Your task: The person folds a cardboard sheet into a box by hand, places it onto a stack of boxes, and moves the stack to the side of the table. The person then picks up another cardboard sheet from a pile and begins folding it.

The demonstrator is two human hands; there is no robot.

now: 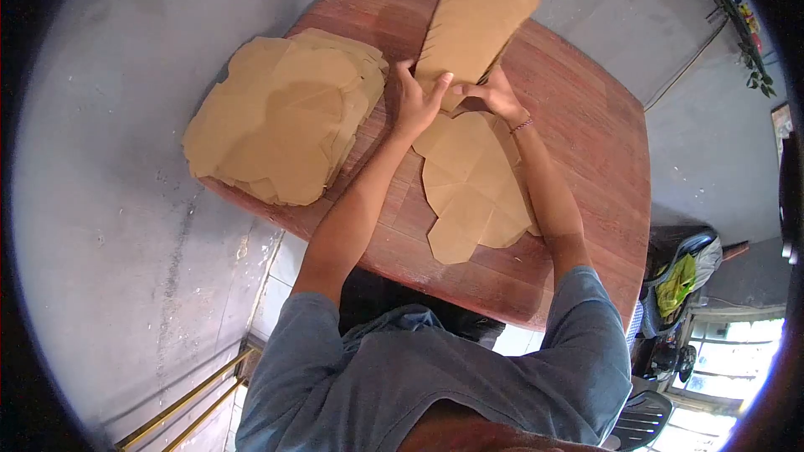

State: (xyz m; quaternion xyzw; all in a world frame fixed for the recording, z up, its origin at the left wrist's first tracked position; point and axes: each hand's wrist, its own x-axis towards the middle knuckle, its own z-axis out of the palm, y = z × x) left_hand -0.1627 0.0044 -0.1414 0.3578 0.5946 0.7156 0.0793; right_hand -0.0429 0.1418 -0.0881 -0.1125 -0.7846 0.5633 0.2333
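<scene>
Two bare hands grip a stack of folded kraft-cardboard blanks (479, 12) above the far part of the table (586, 176), its upper end reaching past the far edge. The left hand (419, 99) is closed on the near end of the stack, thumb flat on the upper face and fingers at the left side. The right hand (496, 98), with a braided bracelet (522, 125) at the wrist, is closed on the same end from the right, thumb at the stack's near corner; its remaining fingers are mostly hidden. The stack is plain matte brown and tapered: narrow at the held end, broader toward the far end, with angled far corners. Its layers are slightly offset, giving both long sides a stepped, serrated profile; the far right corner is blurred. Directly below the hands, a flat kraft blank (473, 180) lies between the forearms, its near lobe pointing to the table's near edge. This blank has a lobed outline and straight crease lines that cross near its middle. Along the table's left edge, a pile of flat kraft blanks (276, 117) lies loosely aligned, with uneven, overlapping borders and part of it overhanging that edge.
</scene>
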